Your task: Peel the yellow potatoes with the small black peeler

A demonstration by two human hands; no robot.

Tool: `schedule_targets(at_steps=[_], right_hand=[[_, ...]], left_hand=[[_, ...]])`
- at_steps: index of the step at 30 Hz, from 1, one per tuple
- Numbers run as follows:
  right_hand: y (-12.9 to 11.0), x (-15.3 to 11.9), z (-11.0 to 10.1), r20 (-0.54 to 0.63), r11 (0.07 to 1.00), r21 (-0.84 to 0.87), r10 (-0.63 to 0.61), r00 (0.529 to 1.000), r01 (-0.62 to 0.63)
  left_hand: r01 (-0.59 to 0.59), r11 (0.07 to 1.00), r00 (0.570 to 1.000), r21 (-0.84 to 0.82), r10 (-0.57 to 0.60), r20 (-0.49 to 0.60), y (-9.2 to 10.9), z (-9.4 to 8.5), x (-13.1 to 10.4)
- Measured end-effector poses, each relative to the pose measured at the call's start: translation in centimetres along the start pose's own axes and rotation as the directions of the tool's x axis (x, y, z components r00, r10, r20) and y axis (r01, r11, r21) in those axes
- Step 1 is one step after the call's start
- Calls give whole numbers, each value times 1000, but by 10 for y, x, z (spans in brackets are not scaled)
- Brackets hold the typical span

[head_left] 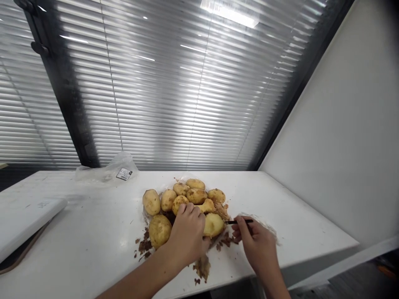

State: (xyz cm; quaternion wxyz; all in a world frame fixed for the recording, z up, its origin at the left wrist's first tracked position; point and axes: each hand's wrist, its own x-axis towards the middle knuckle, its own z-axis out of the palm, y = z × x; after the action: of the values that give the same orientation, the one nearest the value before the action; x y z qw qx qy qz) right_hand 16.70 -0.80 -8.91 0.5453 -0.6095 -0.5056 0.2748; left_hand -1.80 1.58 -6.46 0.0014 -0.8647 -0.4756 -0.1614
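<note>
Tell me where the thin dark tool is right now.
In the head view, the thin dark tool is below and right of centre, held in the right hand, its left end close beside the pale potato.

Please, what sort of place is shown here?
Perhaps an office or similar indoor workspace: slatted blinds hang behind a plain white table, with a white wall or partition at the picture's right.

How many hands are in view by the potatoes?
2: the left hand, against a pale potato, and the right hand, holding a thin dark tool beside that potato.
</note>
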Motion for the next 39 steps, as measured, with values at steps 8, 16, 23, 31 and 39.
schedule_targets(at_steps=[8,16,23,31,39], right_hand=[[1,8,-4,-42,993,92,80,996,-76],[8,11,-4,-1,988,136,79,997,-78],[12,13,-8,-5,987,134,90,996,-89],[12,6,-2,52,989,144,28,998,-35],[7,-2,-3,103,997,56,-67,992,61]], left_hand=[[-2,1000,1000,18,2,-21,-1,2,-1],[-10,1000,999,16,11,-30,0,3,0],[-12,1000,999,11,13,-42,-1,5,-1],[-14,1000,1000,10,14,-26,0,2,-1],[2,1000,1000,6,-2,0,1,0,1]])
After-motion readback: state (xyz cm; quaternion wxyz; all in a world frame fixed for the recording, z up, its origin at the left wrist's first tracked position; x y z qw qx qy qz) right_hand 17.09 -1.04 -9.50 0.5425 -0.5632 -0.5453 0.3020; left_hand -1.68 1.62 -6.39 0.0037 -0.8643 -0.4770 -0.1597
